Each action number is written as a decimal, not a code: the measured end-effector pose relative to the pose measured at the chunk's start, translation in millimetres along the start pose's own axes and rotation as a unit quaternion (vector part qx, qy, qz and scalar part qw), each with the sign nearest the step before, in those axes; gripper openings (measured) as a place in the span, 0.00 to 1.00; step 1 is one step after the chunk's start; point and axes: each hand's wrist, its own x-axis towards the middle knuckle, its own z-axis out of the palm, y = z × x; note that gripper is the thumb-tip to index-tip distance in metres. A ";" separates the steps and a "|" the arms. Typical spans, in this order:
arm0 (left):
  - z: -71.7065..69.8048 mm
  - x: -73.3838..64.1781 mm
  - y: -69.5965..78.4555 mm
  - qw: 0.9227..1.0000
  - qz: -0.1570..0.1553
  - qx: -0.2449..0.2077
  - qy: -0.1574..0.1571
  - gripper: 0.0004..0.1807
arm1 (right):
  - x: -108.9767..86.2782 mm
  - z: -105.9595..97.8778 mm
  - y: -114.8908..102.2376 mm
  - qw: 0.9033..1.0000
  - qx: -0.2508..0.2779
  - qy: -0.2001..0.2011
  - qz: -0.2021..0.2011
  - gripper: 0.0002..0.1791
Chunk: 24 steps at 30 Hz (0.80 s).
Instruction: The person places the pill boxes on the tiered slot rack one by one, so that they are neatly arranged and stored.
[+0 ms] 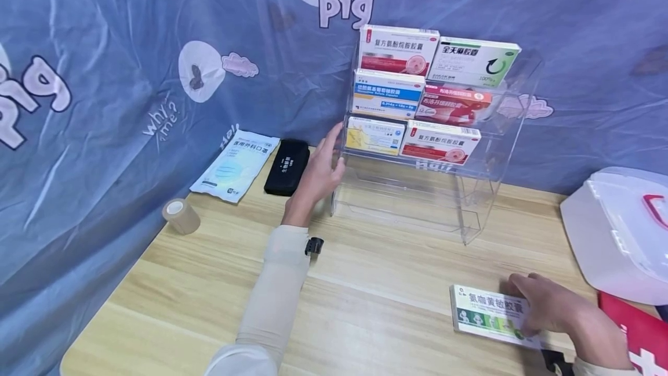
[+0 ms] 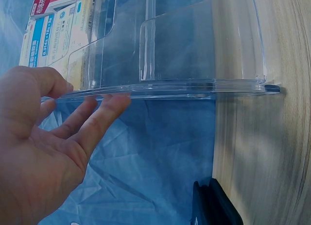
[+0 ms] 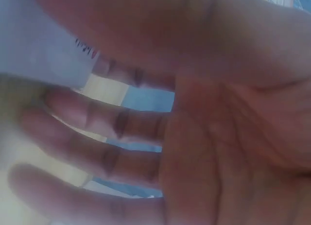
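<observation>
My left hand (image 1: 319, 172) is at the left side of a clear acrylic display rack (image 1: 407, 213). In the left wrist view its thumb and fingers (image 2: 104, 113) lie on either side of the thin side panel and pinch its edge. At the front right, my right hand (image 1: 555, 309) grips the right end of a white and green medicine box (image 1: 487, 313), its label facing up. Up close in the right wrist view, the thumb overlaps a pale box (image 3: 41, 45) and the fingers stretch past it. Several medicine boxes, including a yellow one (image 1: 373, 135), stand in the rack's three upper tiers.
To the left are a mask packet (image 1: 237, 164), a black case (image 1: 287, 167) and a tan tape roll (image 1: 181, 216). A white lidded bin (image 1: 600, 231) and a red pouch with a white cross (image 1: 639, 329) sit at the right. A blue curtain (image 1: 156, 16) hangs behind the table.
</observation>
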 end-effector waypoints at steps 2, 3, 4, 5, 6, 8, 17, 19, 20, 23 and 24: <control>-0.5 -0.8 0.4 1.000 -0.002 0.004 0.000 0.42 | 0.6 0.4 1.7 1.000 0.006 -0.005 -0.004 0.45; -0.6 -1.1 0.5 1.000 -0.003 0.006 0.000 0.43 | 1.3 0.5 2.6 1.000 0.010 -0.007 -0.005 0.44; -0.6 -1.3 0.6 1.000 -0.003 0.006 0.000 0.43 | 1.5 0.8 3.3 1.000 0.015 -0.009 -0.009 0.43; -0.6 -1.3 0.5 1.000 -0.001 0.006 0.001 0.43 | 1.9 0.9 3.8 1.000 0.021 -0.012 -0.008 0.42; -0.5 -1.2 0.2 1.000 0.000 0.006 0.002 0.43 | 2.1 1.2 4.8 0.999 0.028 -0.009 -0.016 0.40; 0.0 -0.7 -0.2 1.000 0.004 0.003 0.002 0.43 | 1.9 1.7 6.5 0.998 0.040 -0.001 -0.041 0.37; 0.5 0.3 0.4 1.000 0.010 -0.003 0.004 0.42 | 3.8 6.0 -5.6 0.997 0.045 0.026 -0.064 0.44; 0.4 0.1 0.3 1.000 0.008 -0.001 0.004 0.42 | 4.2 6.7 -8.3 0.997 0.039 0.031 -0.060 0.46; 0.4 0.0 0.2 1.000 0.007 0.001 0.003 0.42 | 4.3 6.7 -9.4 0.997 0.037 0.031 -0.058 0.48; -0.1 -0.6 0.1 1.000 0.005 0.004 0.004 0.42 | 4.8 6.3 -11.4 0.997 0.039 0.033 -0.054 0.50; -0.3 -1.0 0.1 1.000 0.005 0.005 0.004 0.42 | 5.1 6.0 -11.9 0.997 0.039 0.034 -0.054 0.51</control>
